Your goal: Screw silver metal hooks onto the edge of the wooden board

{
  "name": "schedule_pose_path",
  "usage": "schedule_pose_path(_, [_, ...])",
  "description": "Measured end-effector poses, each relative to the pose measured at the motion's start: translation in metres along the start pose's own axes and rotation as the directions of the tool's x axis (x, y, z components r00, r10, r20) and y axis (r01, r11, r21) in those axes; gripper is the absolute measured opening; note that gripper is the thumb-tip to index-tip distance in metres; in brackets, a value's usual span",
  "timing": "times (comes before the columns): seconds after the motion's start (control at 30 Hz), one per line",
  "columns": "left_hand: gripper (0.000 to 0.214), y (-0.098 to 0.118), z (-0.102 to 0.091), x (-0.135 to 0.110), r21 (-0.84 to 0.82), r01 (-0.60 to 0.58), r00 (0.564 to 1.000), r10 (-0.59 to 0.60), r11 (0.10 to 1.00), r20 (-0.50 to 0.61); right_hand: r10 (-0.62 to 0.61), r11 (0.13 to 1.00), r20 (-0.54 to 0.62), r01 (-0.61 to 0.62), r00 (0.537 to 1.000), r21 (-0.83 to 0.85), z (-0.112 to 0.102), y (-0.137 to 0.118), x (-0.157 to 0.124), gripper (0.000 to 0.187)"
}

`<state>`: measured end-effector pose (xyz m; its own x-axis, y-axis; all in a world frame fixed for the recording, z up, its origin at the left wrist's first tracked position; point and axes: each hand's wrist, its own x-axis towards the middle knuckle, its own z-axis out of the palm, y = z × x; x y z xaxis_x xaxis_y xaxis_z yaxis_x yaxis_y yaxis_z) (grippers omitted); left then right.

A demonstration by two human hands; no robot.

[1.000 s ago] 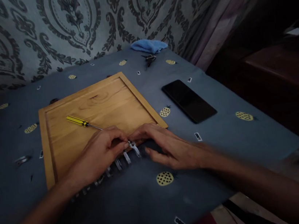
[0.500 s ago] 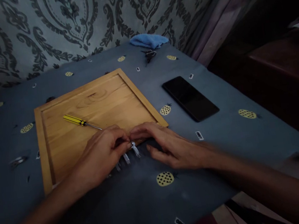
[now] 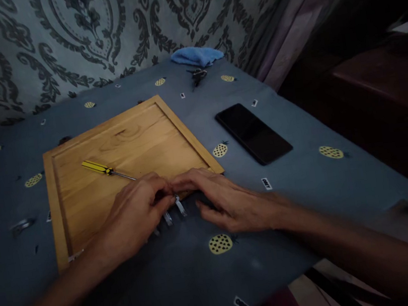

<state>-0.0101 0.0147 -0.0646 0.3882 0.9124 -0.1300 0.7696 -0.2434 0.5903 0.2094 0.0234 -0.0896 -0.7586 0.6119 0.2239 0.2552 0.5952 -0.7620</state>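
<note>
A framed wooden board lies on the table with its near edge under both hands. My left hand is closed in a pinch at that edge, thumb and fingertips together; what they pinch is too small to make out. Narrow shiny metal pieces stick out toward me below the fingertips. My right hand lies along the near right edge, its fingers stretched to the left fingertips and its thumb held apart. On the board rests a screwdriver with a yellow and black handle, its shaft tip hidden behind my left hand.
Right of the board lies a black phone. Toward the back are a blue cloth and a small dark object. A small metal piece sits at the left on the patterned tablecloth. A patterned curtain hangs behind.
The whole view has shifted slightly, so things appear a little farther left. Both hands keep nearly the same pose at the board's near edge.
</note>
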Motion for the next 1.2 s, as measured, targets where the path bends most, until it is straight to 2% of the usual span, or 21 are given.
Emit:
schedule_pose_path(0.13, [0.009, 0.001, -0.001, 0.001, 0.002, 0.024, 1.000, -0.024, 1.000, 0.005, -0.016, 1.000, 0.000, 0.016, 1.000, -0.003, -0.001, -0.001, 0.000, 0.056])
schedule_pose_path(0.37, [0.017, 0.001, -0.005, -0.002, -0.145, 0.024, 1.000, -0.024, 0.989, -0.002, -0.027, 0.999, -0.006, 0.027, 1.000, -0.038, -0.001, 0.000, -0.001, 0.055])
schedule_pose_path(0.5, [0.023, 0.000, -0.009, -0.011, -0.178, 0.007, 0.999, -0.015, 0.984, -0.042, -0.019, 0.998, 0.004, 0.019, 1.000, -0.053, 0.001, 0.003, -0.002, 0.055])
schedule_pose_path(0.63, [0.018, 0.002, -0.006, -0.026, -0.206, 0.030, 0.994, -0.050, 0.978, -0.094, 0.000, 0.999, 0.008, 0.001, 1.000, -0.038, 0.002, 0.005, -0.002, 0.056])
schedule_pose_path(0.77, [0.018, 0.007, 0.007, -0.041, -0.100, 0.018, 0.991, -0.031, 0.995, -0.132, 0.000, 1.000, -0.002, 0.000, 1.000, -0.029, 0.002, 0.005, -0.001, 0.058])
schedule_pose_path(1.0, [0.029, 0.012, 0.028, -0.053, 0.179, -0.109, 0.959, 0.151, 0.978, -0.241, -0.080, 0.994, 0.009, 0.081, 0.997, -0.067, -0.001, 0.007, 0.001, 0.047])
schedule_pose_path(1.2, [0.035, 0.009, 0.035, -0.055, 0.317, -0.169, 0.928, 0.259, 0.933, -0.268, -0.149, 0.985, 0.008, 0.150, 0.989, -0.083, -0.004, 0.011, 0.001, 0.037])
